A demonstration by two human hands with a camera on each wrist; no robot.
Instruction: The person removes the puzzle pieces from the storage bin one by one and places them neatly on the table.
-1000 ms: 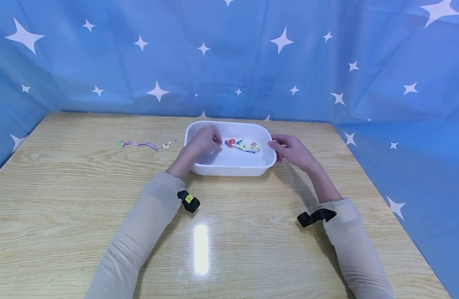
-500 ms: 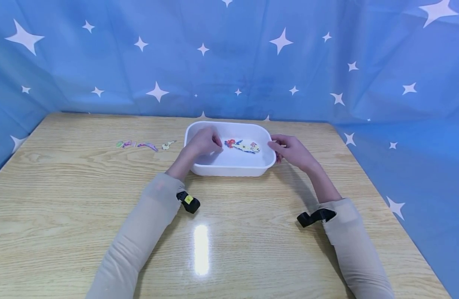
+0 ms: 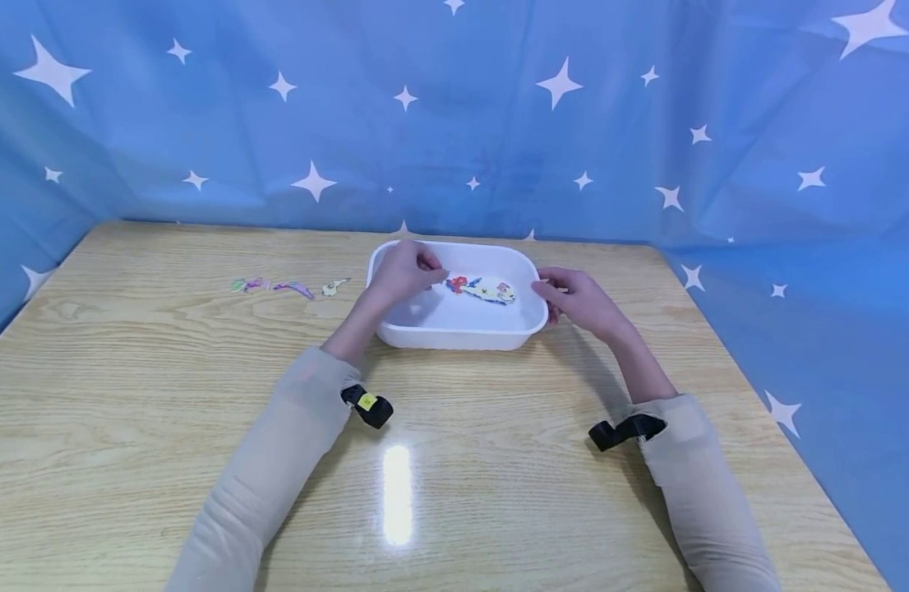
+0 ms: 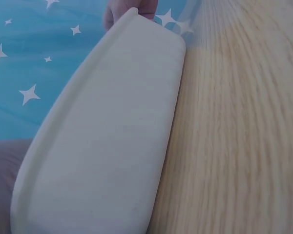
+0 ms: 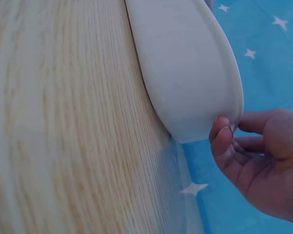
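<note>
A white plastic tub (image 3: pixel 462 339) with rounded corners stands near the back of the table. On its floor lie several flat, colourful pieces (image 3: pixel 487 291) in yellow, blue and red, close together; their kind is too small to tell. My left hand (image 3: pixel 404 271) is over the tub's left part, fingers bent, fingertips close to the red piece (image 3: pixel 457 284); whether they pinch anything is hidden. In the left wrist view the tub's wall hides most of that hand. My right hand (image 3: pixel 579 300) grips the tub's right rim, thumb and fingers on either side of it.
Left of the tub, a row of small flat pieces lies on the wooden table (image 3: pixel 166 411): a green one (image 3: pixel 237 285), purple ones (image 3: pixel 295 289) and a cream one (image 3: pixel 334 287). A blue curtain (image 3: pixel 454 107) with white stars hangs behind the table.
My left hand has risen a little from the tub's floor, its fingertips shifting up and slightly right. The right hand keeps its grip on the rim, and the tub has stayed put.
</note>
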